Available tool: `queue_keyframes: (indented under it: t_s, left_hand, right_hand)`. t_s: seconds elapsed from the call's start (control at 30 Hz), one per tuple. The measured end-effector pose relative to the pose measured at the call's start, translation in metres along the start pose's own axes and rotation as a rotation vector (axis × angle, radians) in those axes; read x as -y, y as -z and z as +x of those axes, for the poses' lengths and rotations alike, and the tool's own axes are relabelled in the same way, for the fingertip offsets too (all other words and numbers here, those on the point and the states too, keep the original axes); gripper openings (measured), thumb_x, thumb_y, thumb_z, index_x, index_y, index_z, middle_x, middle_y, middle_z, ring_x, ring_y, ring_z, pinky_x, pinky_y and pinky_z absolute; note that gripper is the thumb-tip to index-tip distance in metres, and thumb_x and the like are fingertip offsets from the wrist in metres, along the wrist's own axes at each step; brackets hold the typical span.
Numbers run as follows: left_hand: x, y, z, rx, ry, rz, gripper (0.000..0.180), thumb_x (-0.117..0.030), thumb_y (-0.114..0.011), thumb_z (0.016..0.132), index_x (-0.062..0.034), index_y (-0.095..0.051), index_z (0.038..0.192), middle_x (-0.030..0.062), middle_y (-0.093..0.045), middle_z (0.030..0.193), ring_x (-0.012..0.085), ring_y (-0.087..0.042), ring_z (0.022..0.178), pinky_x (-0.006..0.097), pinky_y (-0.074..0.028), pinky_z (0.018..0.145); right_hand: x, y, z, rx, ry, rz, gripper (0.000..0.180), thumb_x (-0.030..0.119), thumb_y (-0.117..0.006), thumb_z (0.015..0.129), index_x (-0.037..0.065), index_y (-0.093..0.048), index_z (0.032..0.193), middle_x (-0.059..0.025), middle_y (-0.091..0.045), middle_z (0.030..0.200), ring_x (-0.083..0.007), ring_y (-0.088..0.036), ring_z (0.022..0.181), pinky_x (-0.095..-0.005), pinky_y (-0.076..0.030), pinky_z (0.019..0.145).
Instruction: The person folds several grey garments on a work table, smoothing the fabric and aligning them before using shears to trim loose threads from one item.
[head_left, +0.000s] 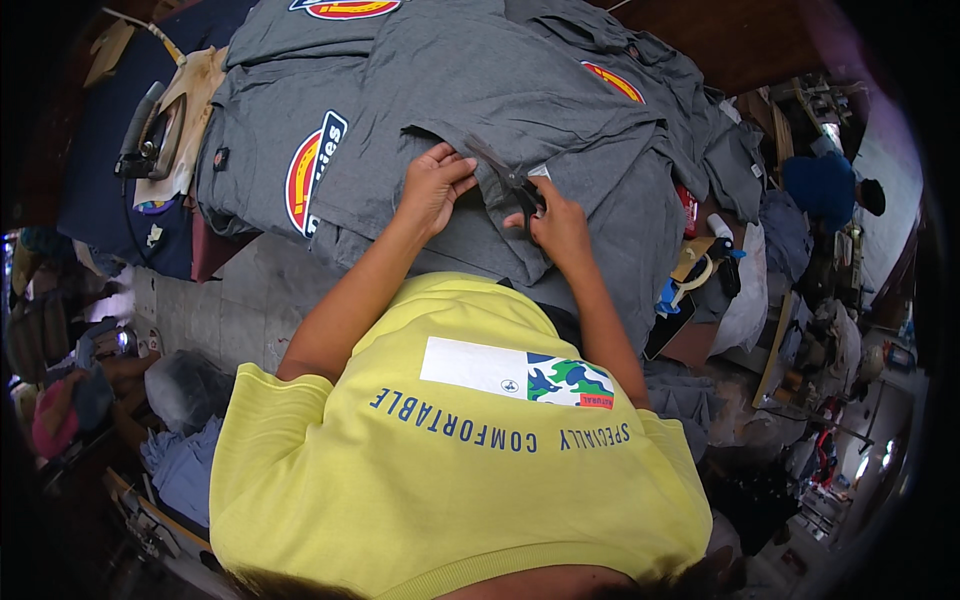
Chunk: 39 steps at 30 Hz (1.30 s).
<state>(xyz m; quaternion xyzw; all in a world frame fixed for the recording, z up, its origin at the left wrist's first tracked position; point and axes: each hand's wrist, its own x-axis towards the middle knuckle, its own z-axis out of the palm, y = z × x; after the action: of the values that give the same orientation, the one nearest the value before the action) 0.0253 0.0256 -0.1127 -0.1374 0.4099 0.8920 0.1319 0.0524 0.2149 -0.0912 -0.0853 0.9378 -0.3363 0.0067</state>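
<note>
Grey T-shirts [400, 80] with colourful chest prints lie heaped over the table before me. My left hand [436, 188] pinches the edge of one grey shirt, thumb and fingers together on the cloth. In my right hand [556, 225] is a pair of dark scissors [515, 182], fingers through the handles. The blades point up and to the left, close to the cloth edge beside my left fingertips. Whether the blades touch the fabric I cannot tell. A small white label [540, 172] shows just beside the scissors.
An iron [165, 133] rests on a scorched board at the left. Right of the heap lie a tape roll [693, 280], a dark flat device [670, 330] and a white plastic bag [745, 290]. A person in blue [820, 190] is at the far right; others sit at lower left.
</note>
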Motion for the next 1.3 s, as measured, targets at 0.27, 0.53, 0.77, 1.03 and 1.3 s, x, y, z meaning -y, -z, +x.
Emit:
queue_keyframes:
  t_s: [0.27,0.53,0.77,1.03,1.3]
  left_hand:
    - [-0.001,-0.004,-0.003,0.011,-0.016,0.029,0.024,0.001,-0.056,0.078,-0.0025,-0.052,0.101,0.0024,-0.058,0.09,0.0078,-0.056,0.078,0.02,-0.048,0.067]
    - [0.003,0.002,0.002,0.024,-0.024,0.035,0.023,0.0,-0.056,0.078,-0.0029,-0.052,0.1,0.0023,-0.058,0.09,0.0101,-0.055,0.08,0.023,-0.046,0.07]
    - [-0.001,0.016,0.011,-0.031,0.027,0.138,0.026,-0.009,-0.059,0.079,-0.0049,-0.05,0.103,0.0016,-0.058,0.096,0.0098,-0.053,0.086,0.025,-0.04,0.077]
    - [0.004,0.016,0.004,0.051,0.108,0.412,0.024,-0.016,-0.062,0.078,-0.006,-0.051,0.098,0.002,-0.057,0.091,0.0112,-0.053,0.085,0.027,-0.042,0.077]
    - [-0.007,0.028,0.028,0.044,0.069,0.112,0.011,-0.016,-0.055,0.084,-0.0081,-0.048,0.088,0.0024,-0.053,0.085,0.0153,-0.053,0.078,0.035,-0.045,0.078]
  right_hand:
    - [0.02,0.01,0.007,0.081,-0.061,0.001,0.061,0.039,-0.076,0.056,0.006,-0.054,0.103,-0.0095,-0.052,0.051,-0.0244,-0.056,0.048,-0.0337,-0.041,0.047]
    - [0.008,0.008,0.003,0.064,-0.072,0.044,0.043,0.012,-0.069,0.067,0.004,-0.053,0.106,-0.0127,-0.06,0.064,-0.0234,-0.056,0.049,-0.0319,-0.041,0.048]
    - [-0.049,0.064,-0.025,-0.349,-0.186,0.268,0.045,0.004,-0.055,0.079,0.004,-0.041,0.121,-0.0131,-0.059,0.09,-0.02,-0.06,0.077,-0.0281,-0.046,0.065]
    - [-0.189,0.192,-0.184,-1.168,-0.762,0.117,0.043,-0.002,-0.045,0.082,0.002,-0.026,0.121,-0.0232,-0.05,0.104,-0.0266,-0.059,0.08,-0.031,-0.056,0.062]
    - [-0.258,0.124,-0.24,-0.642,-1.285,-0.592,0.039,0.023,-0.063,0.068,0.004,-0.058,0.102,-0.0222,-0.06,0.096,-0.035,-0.059,0.088,-0.0402,-0.047,0.078]
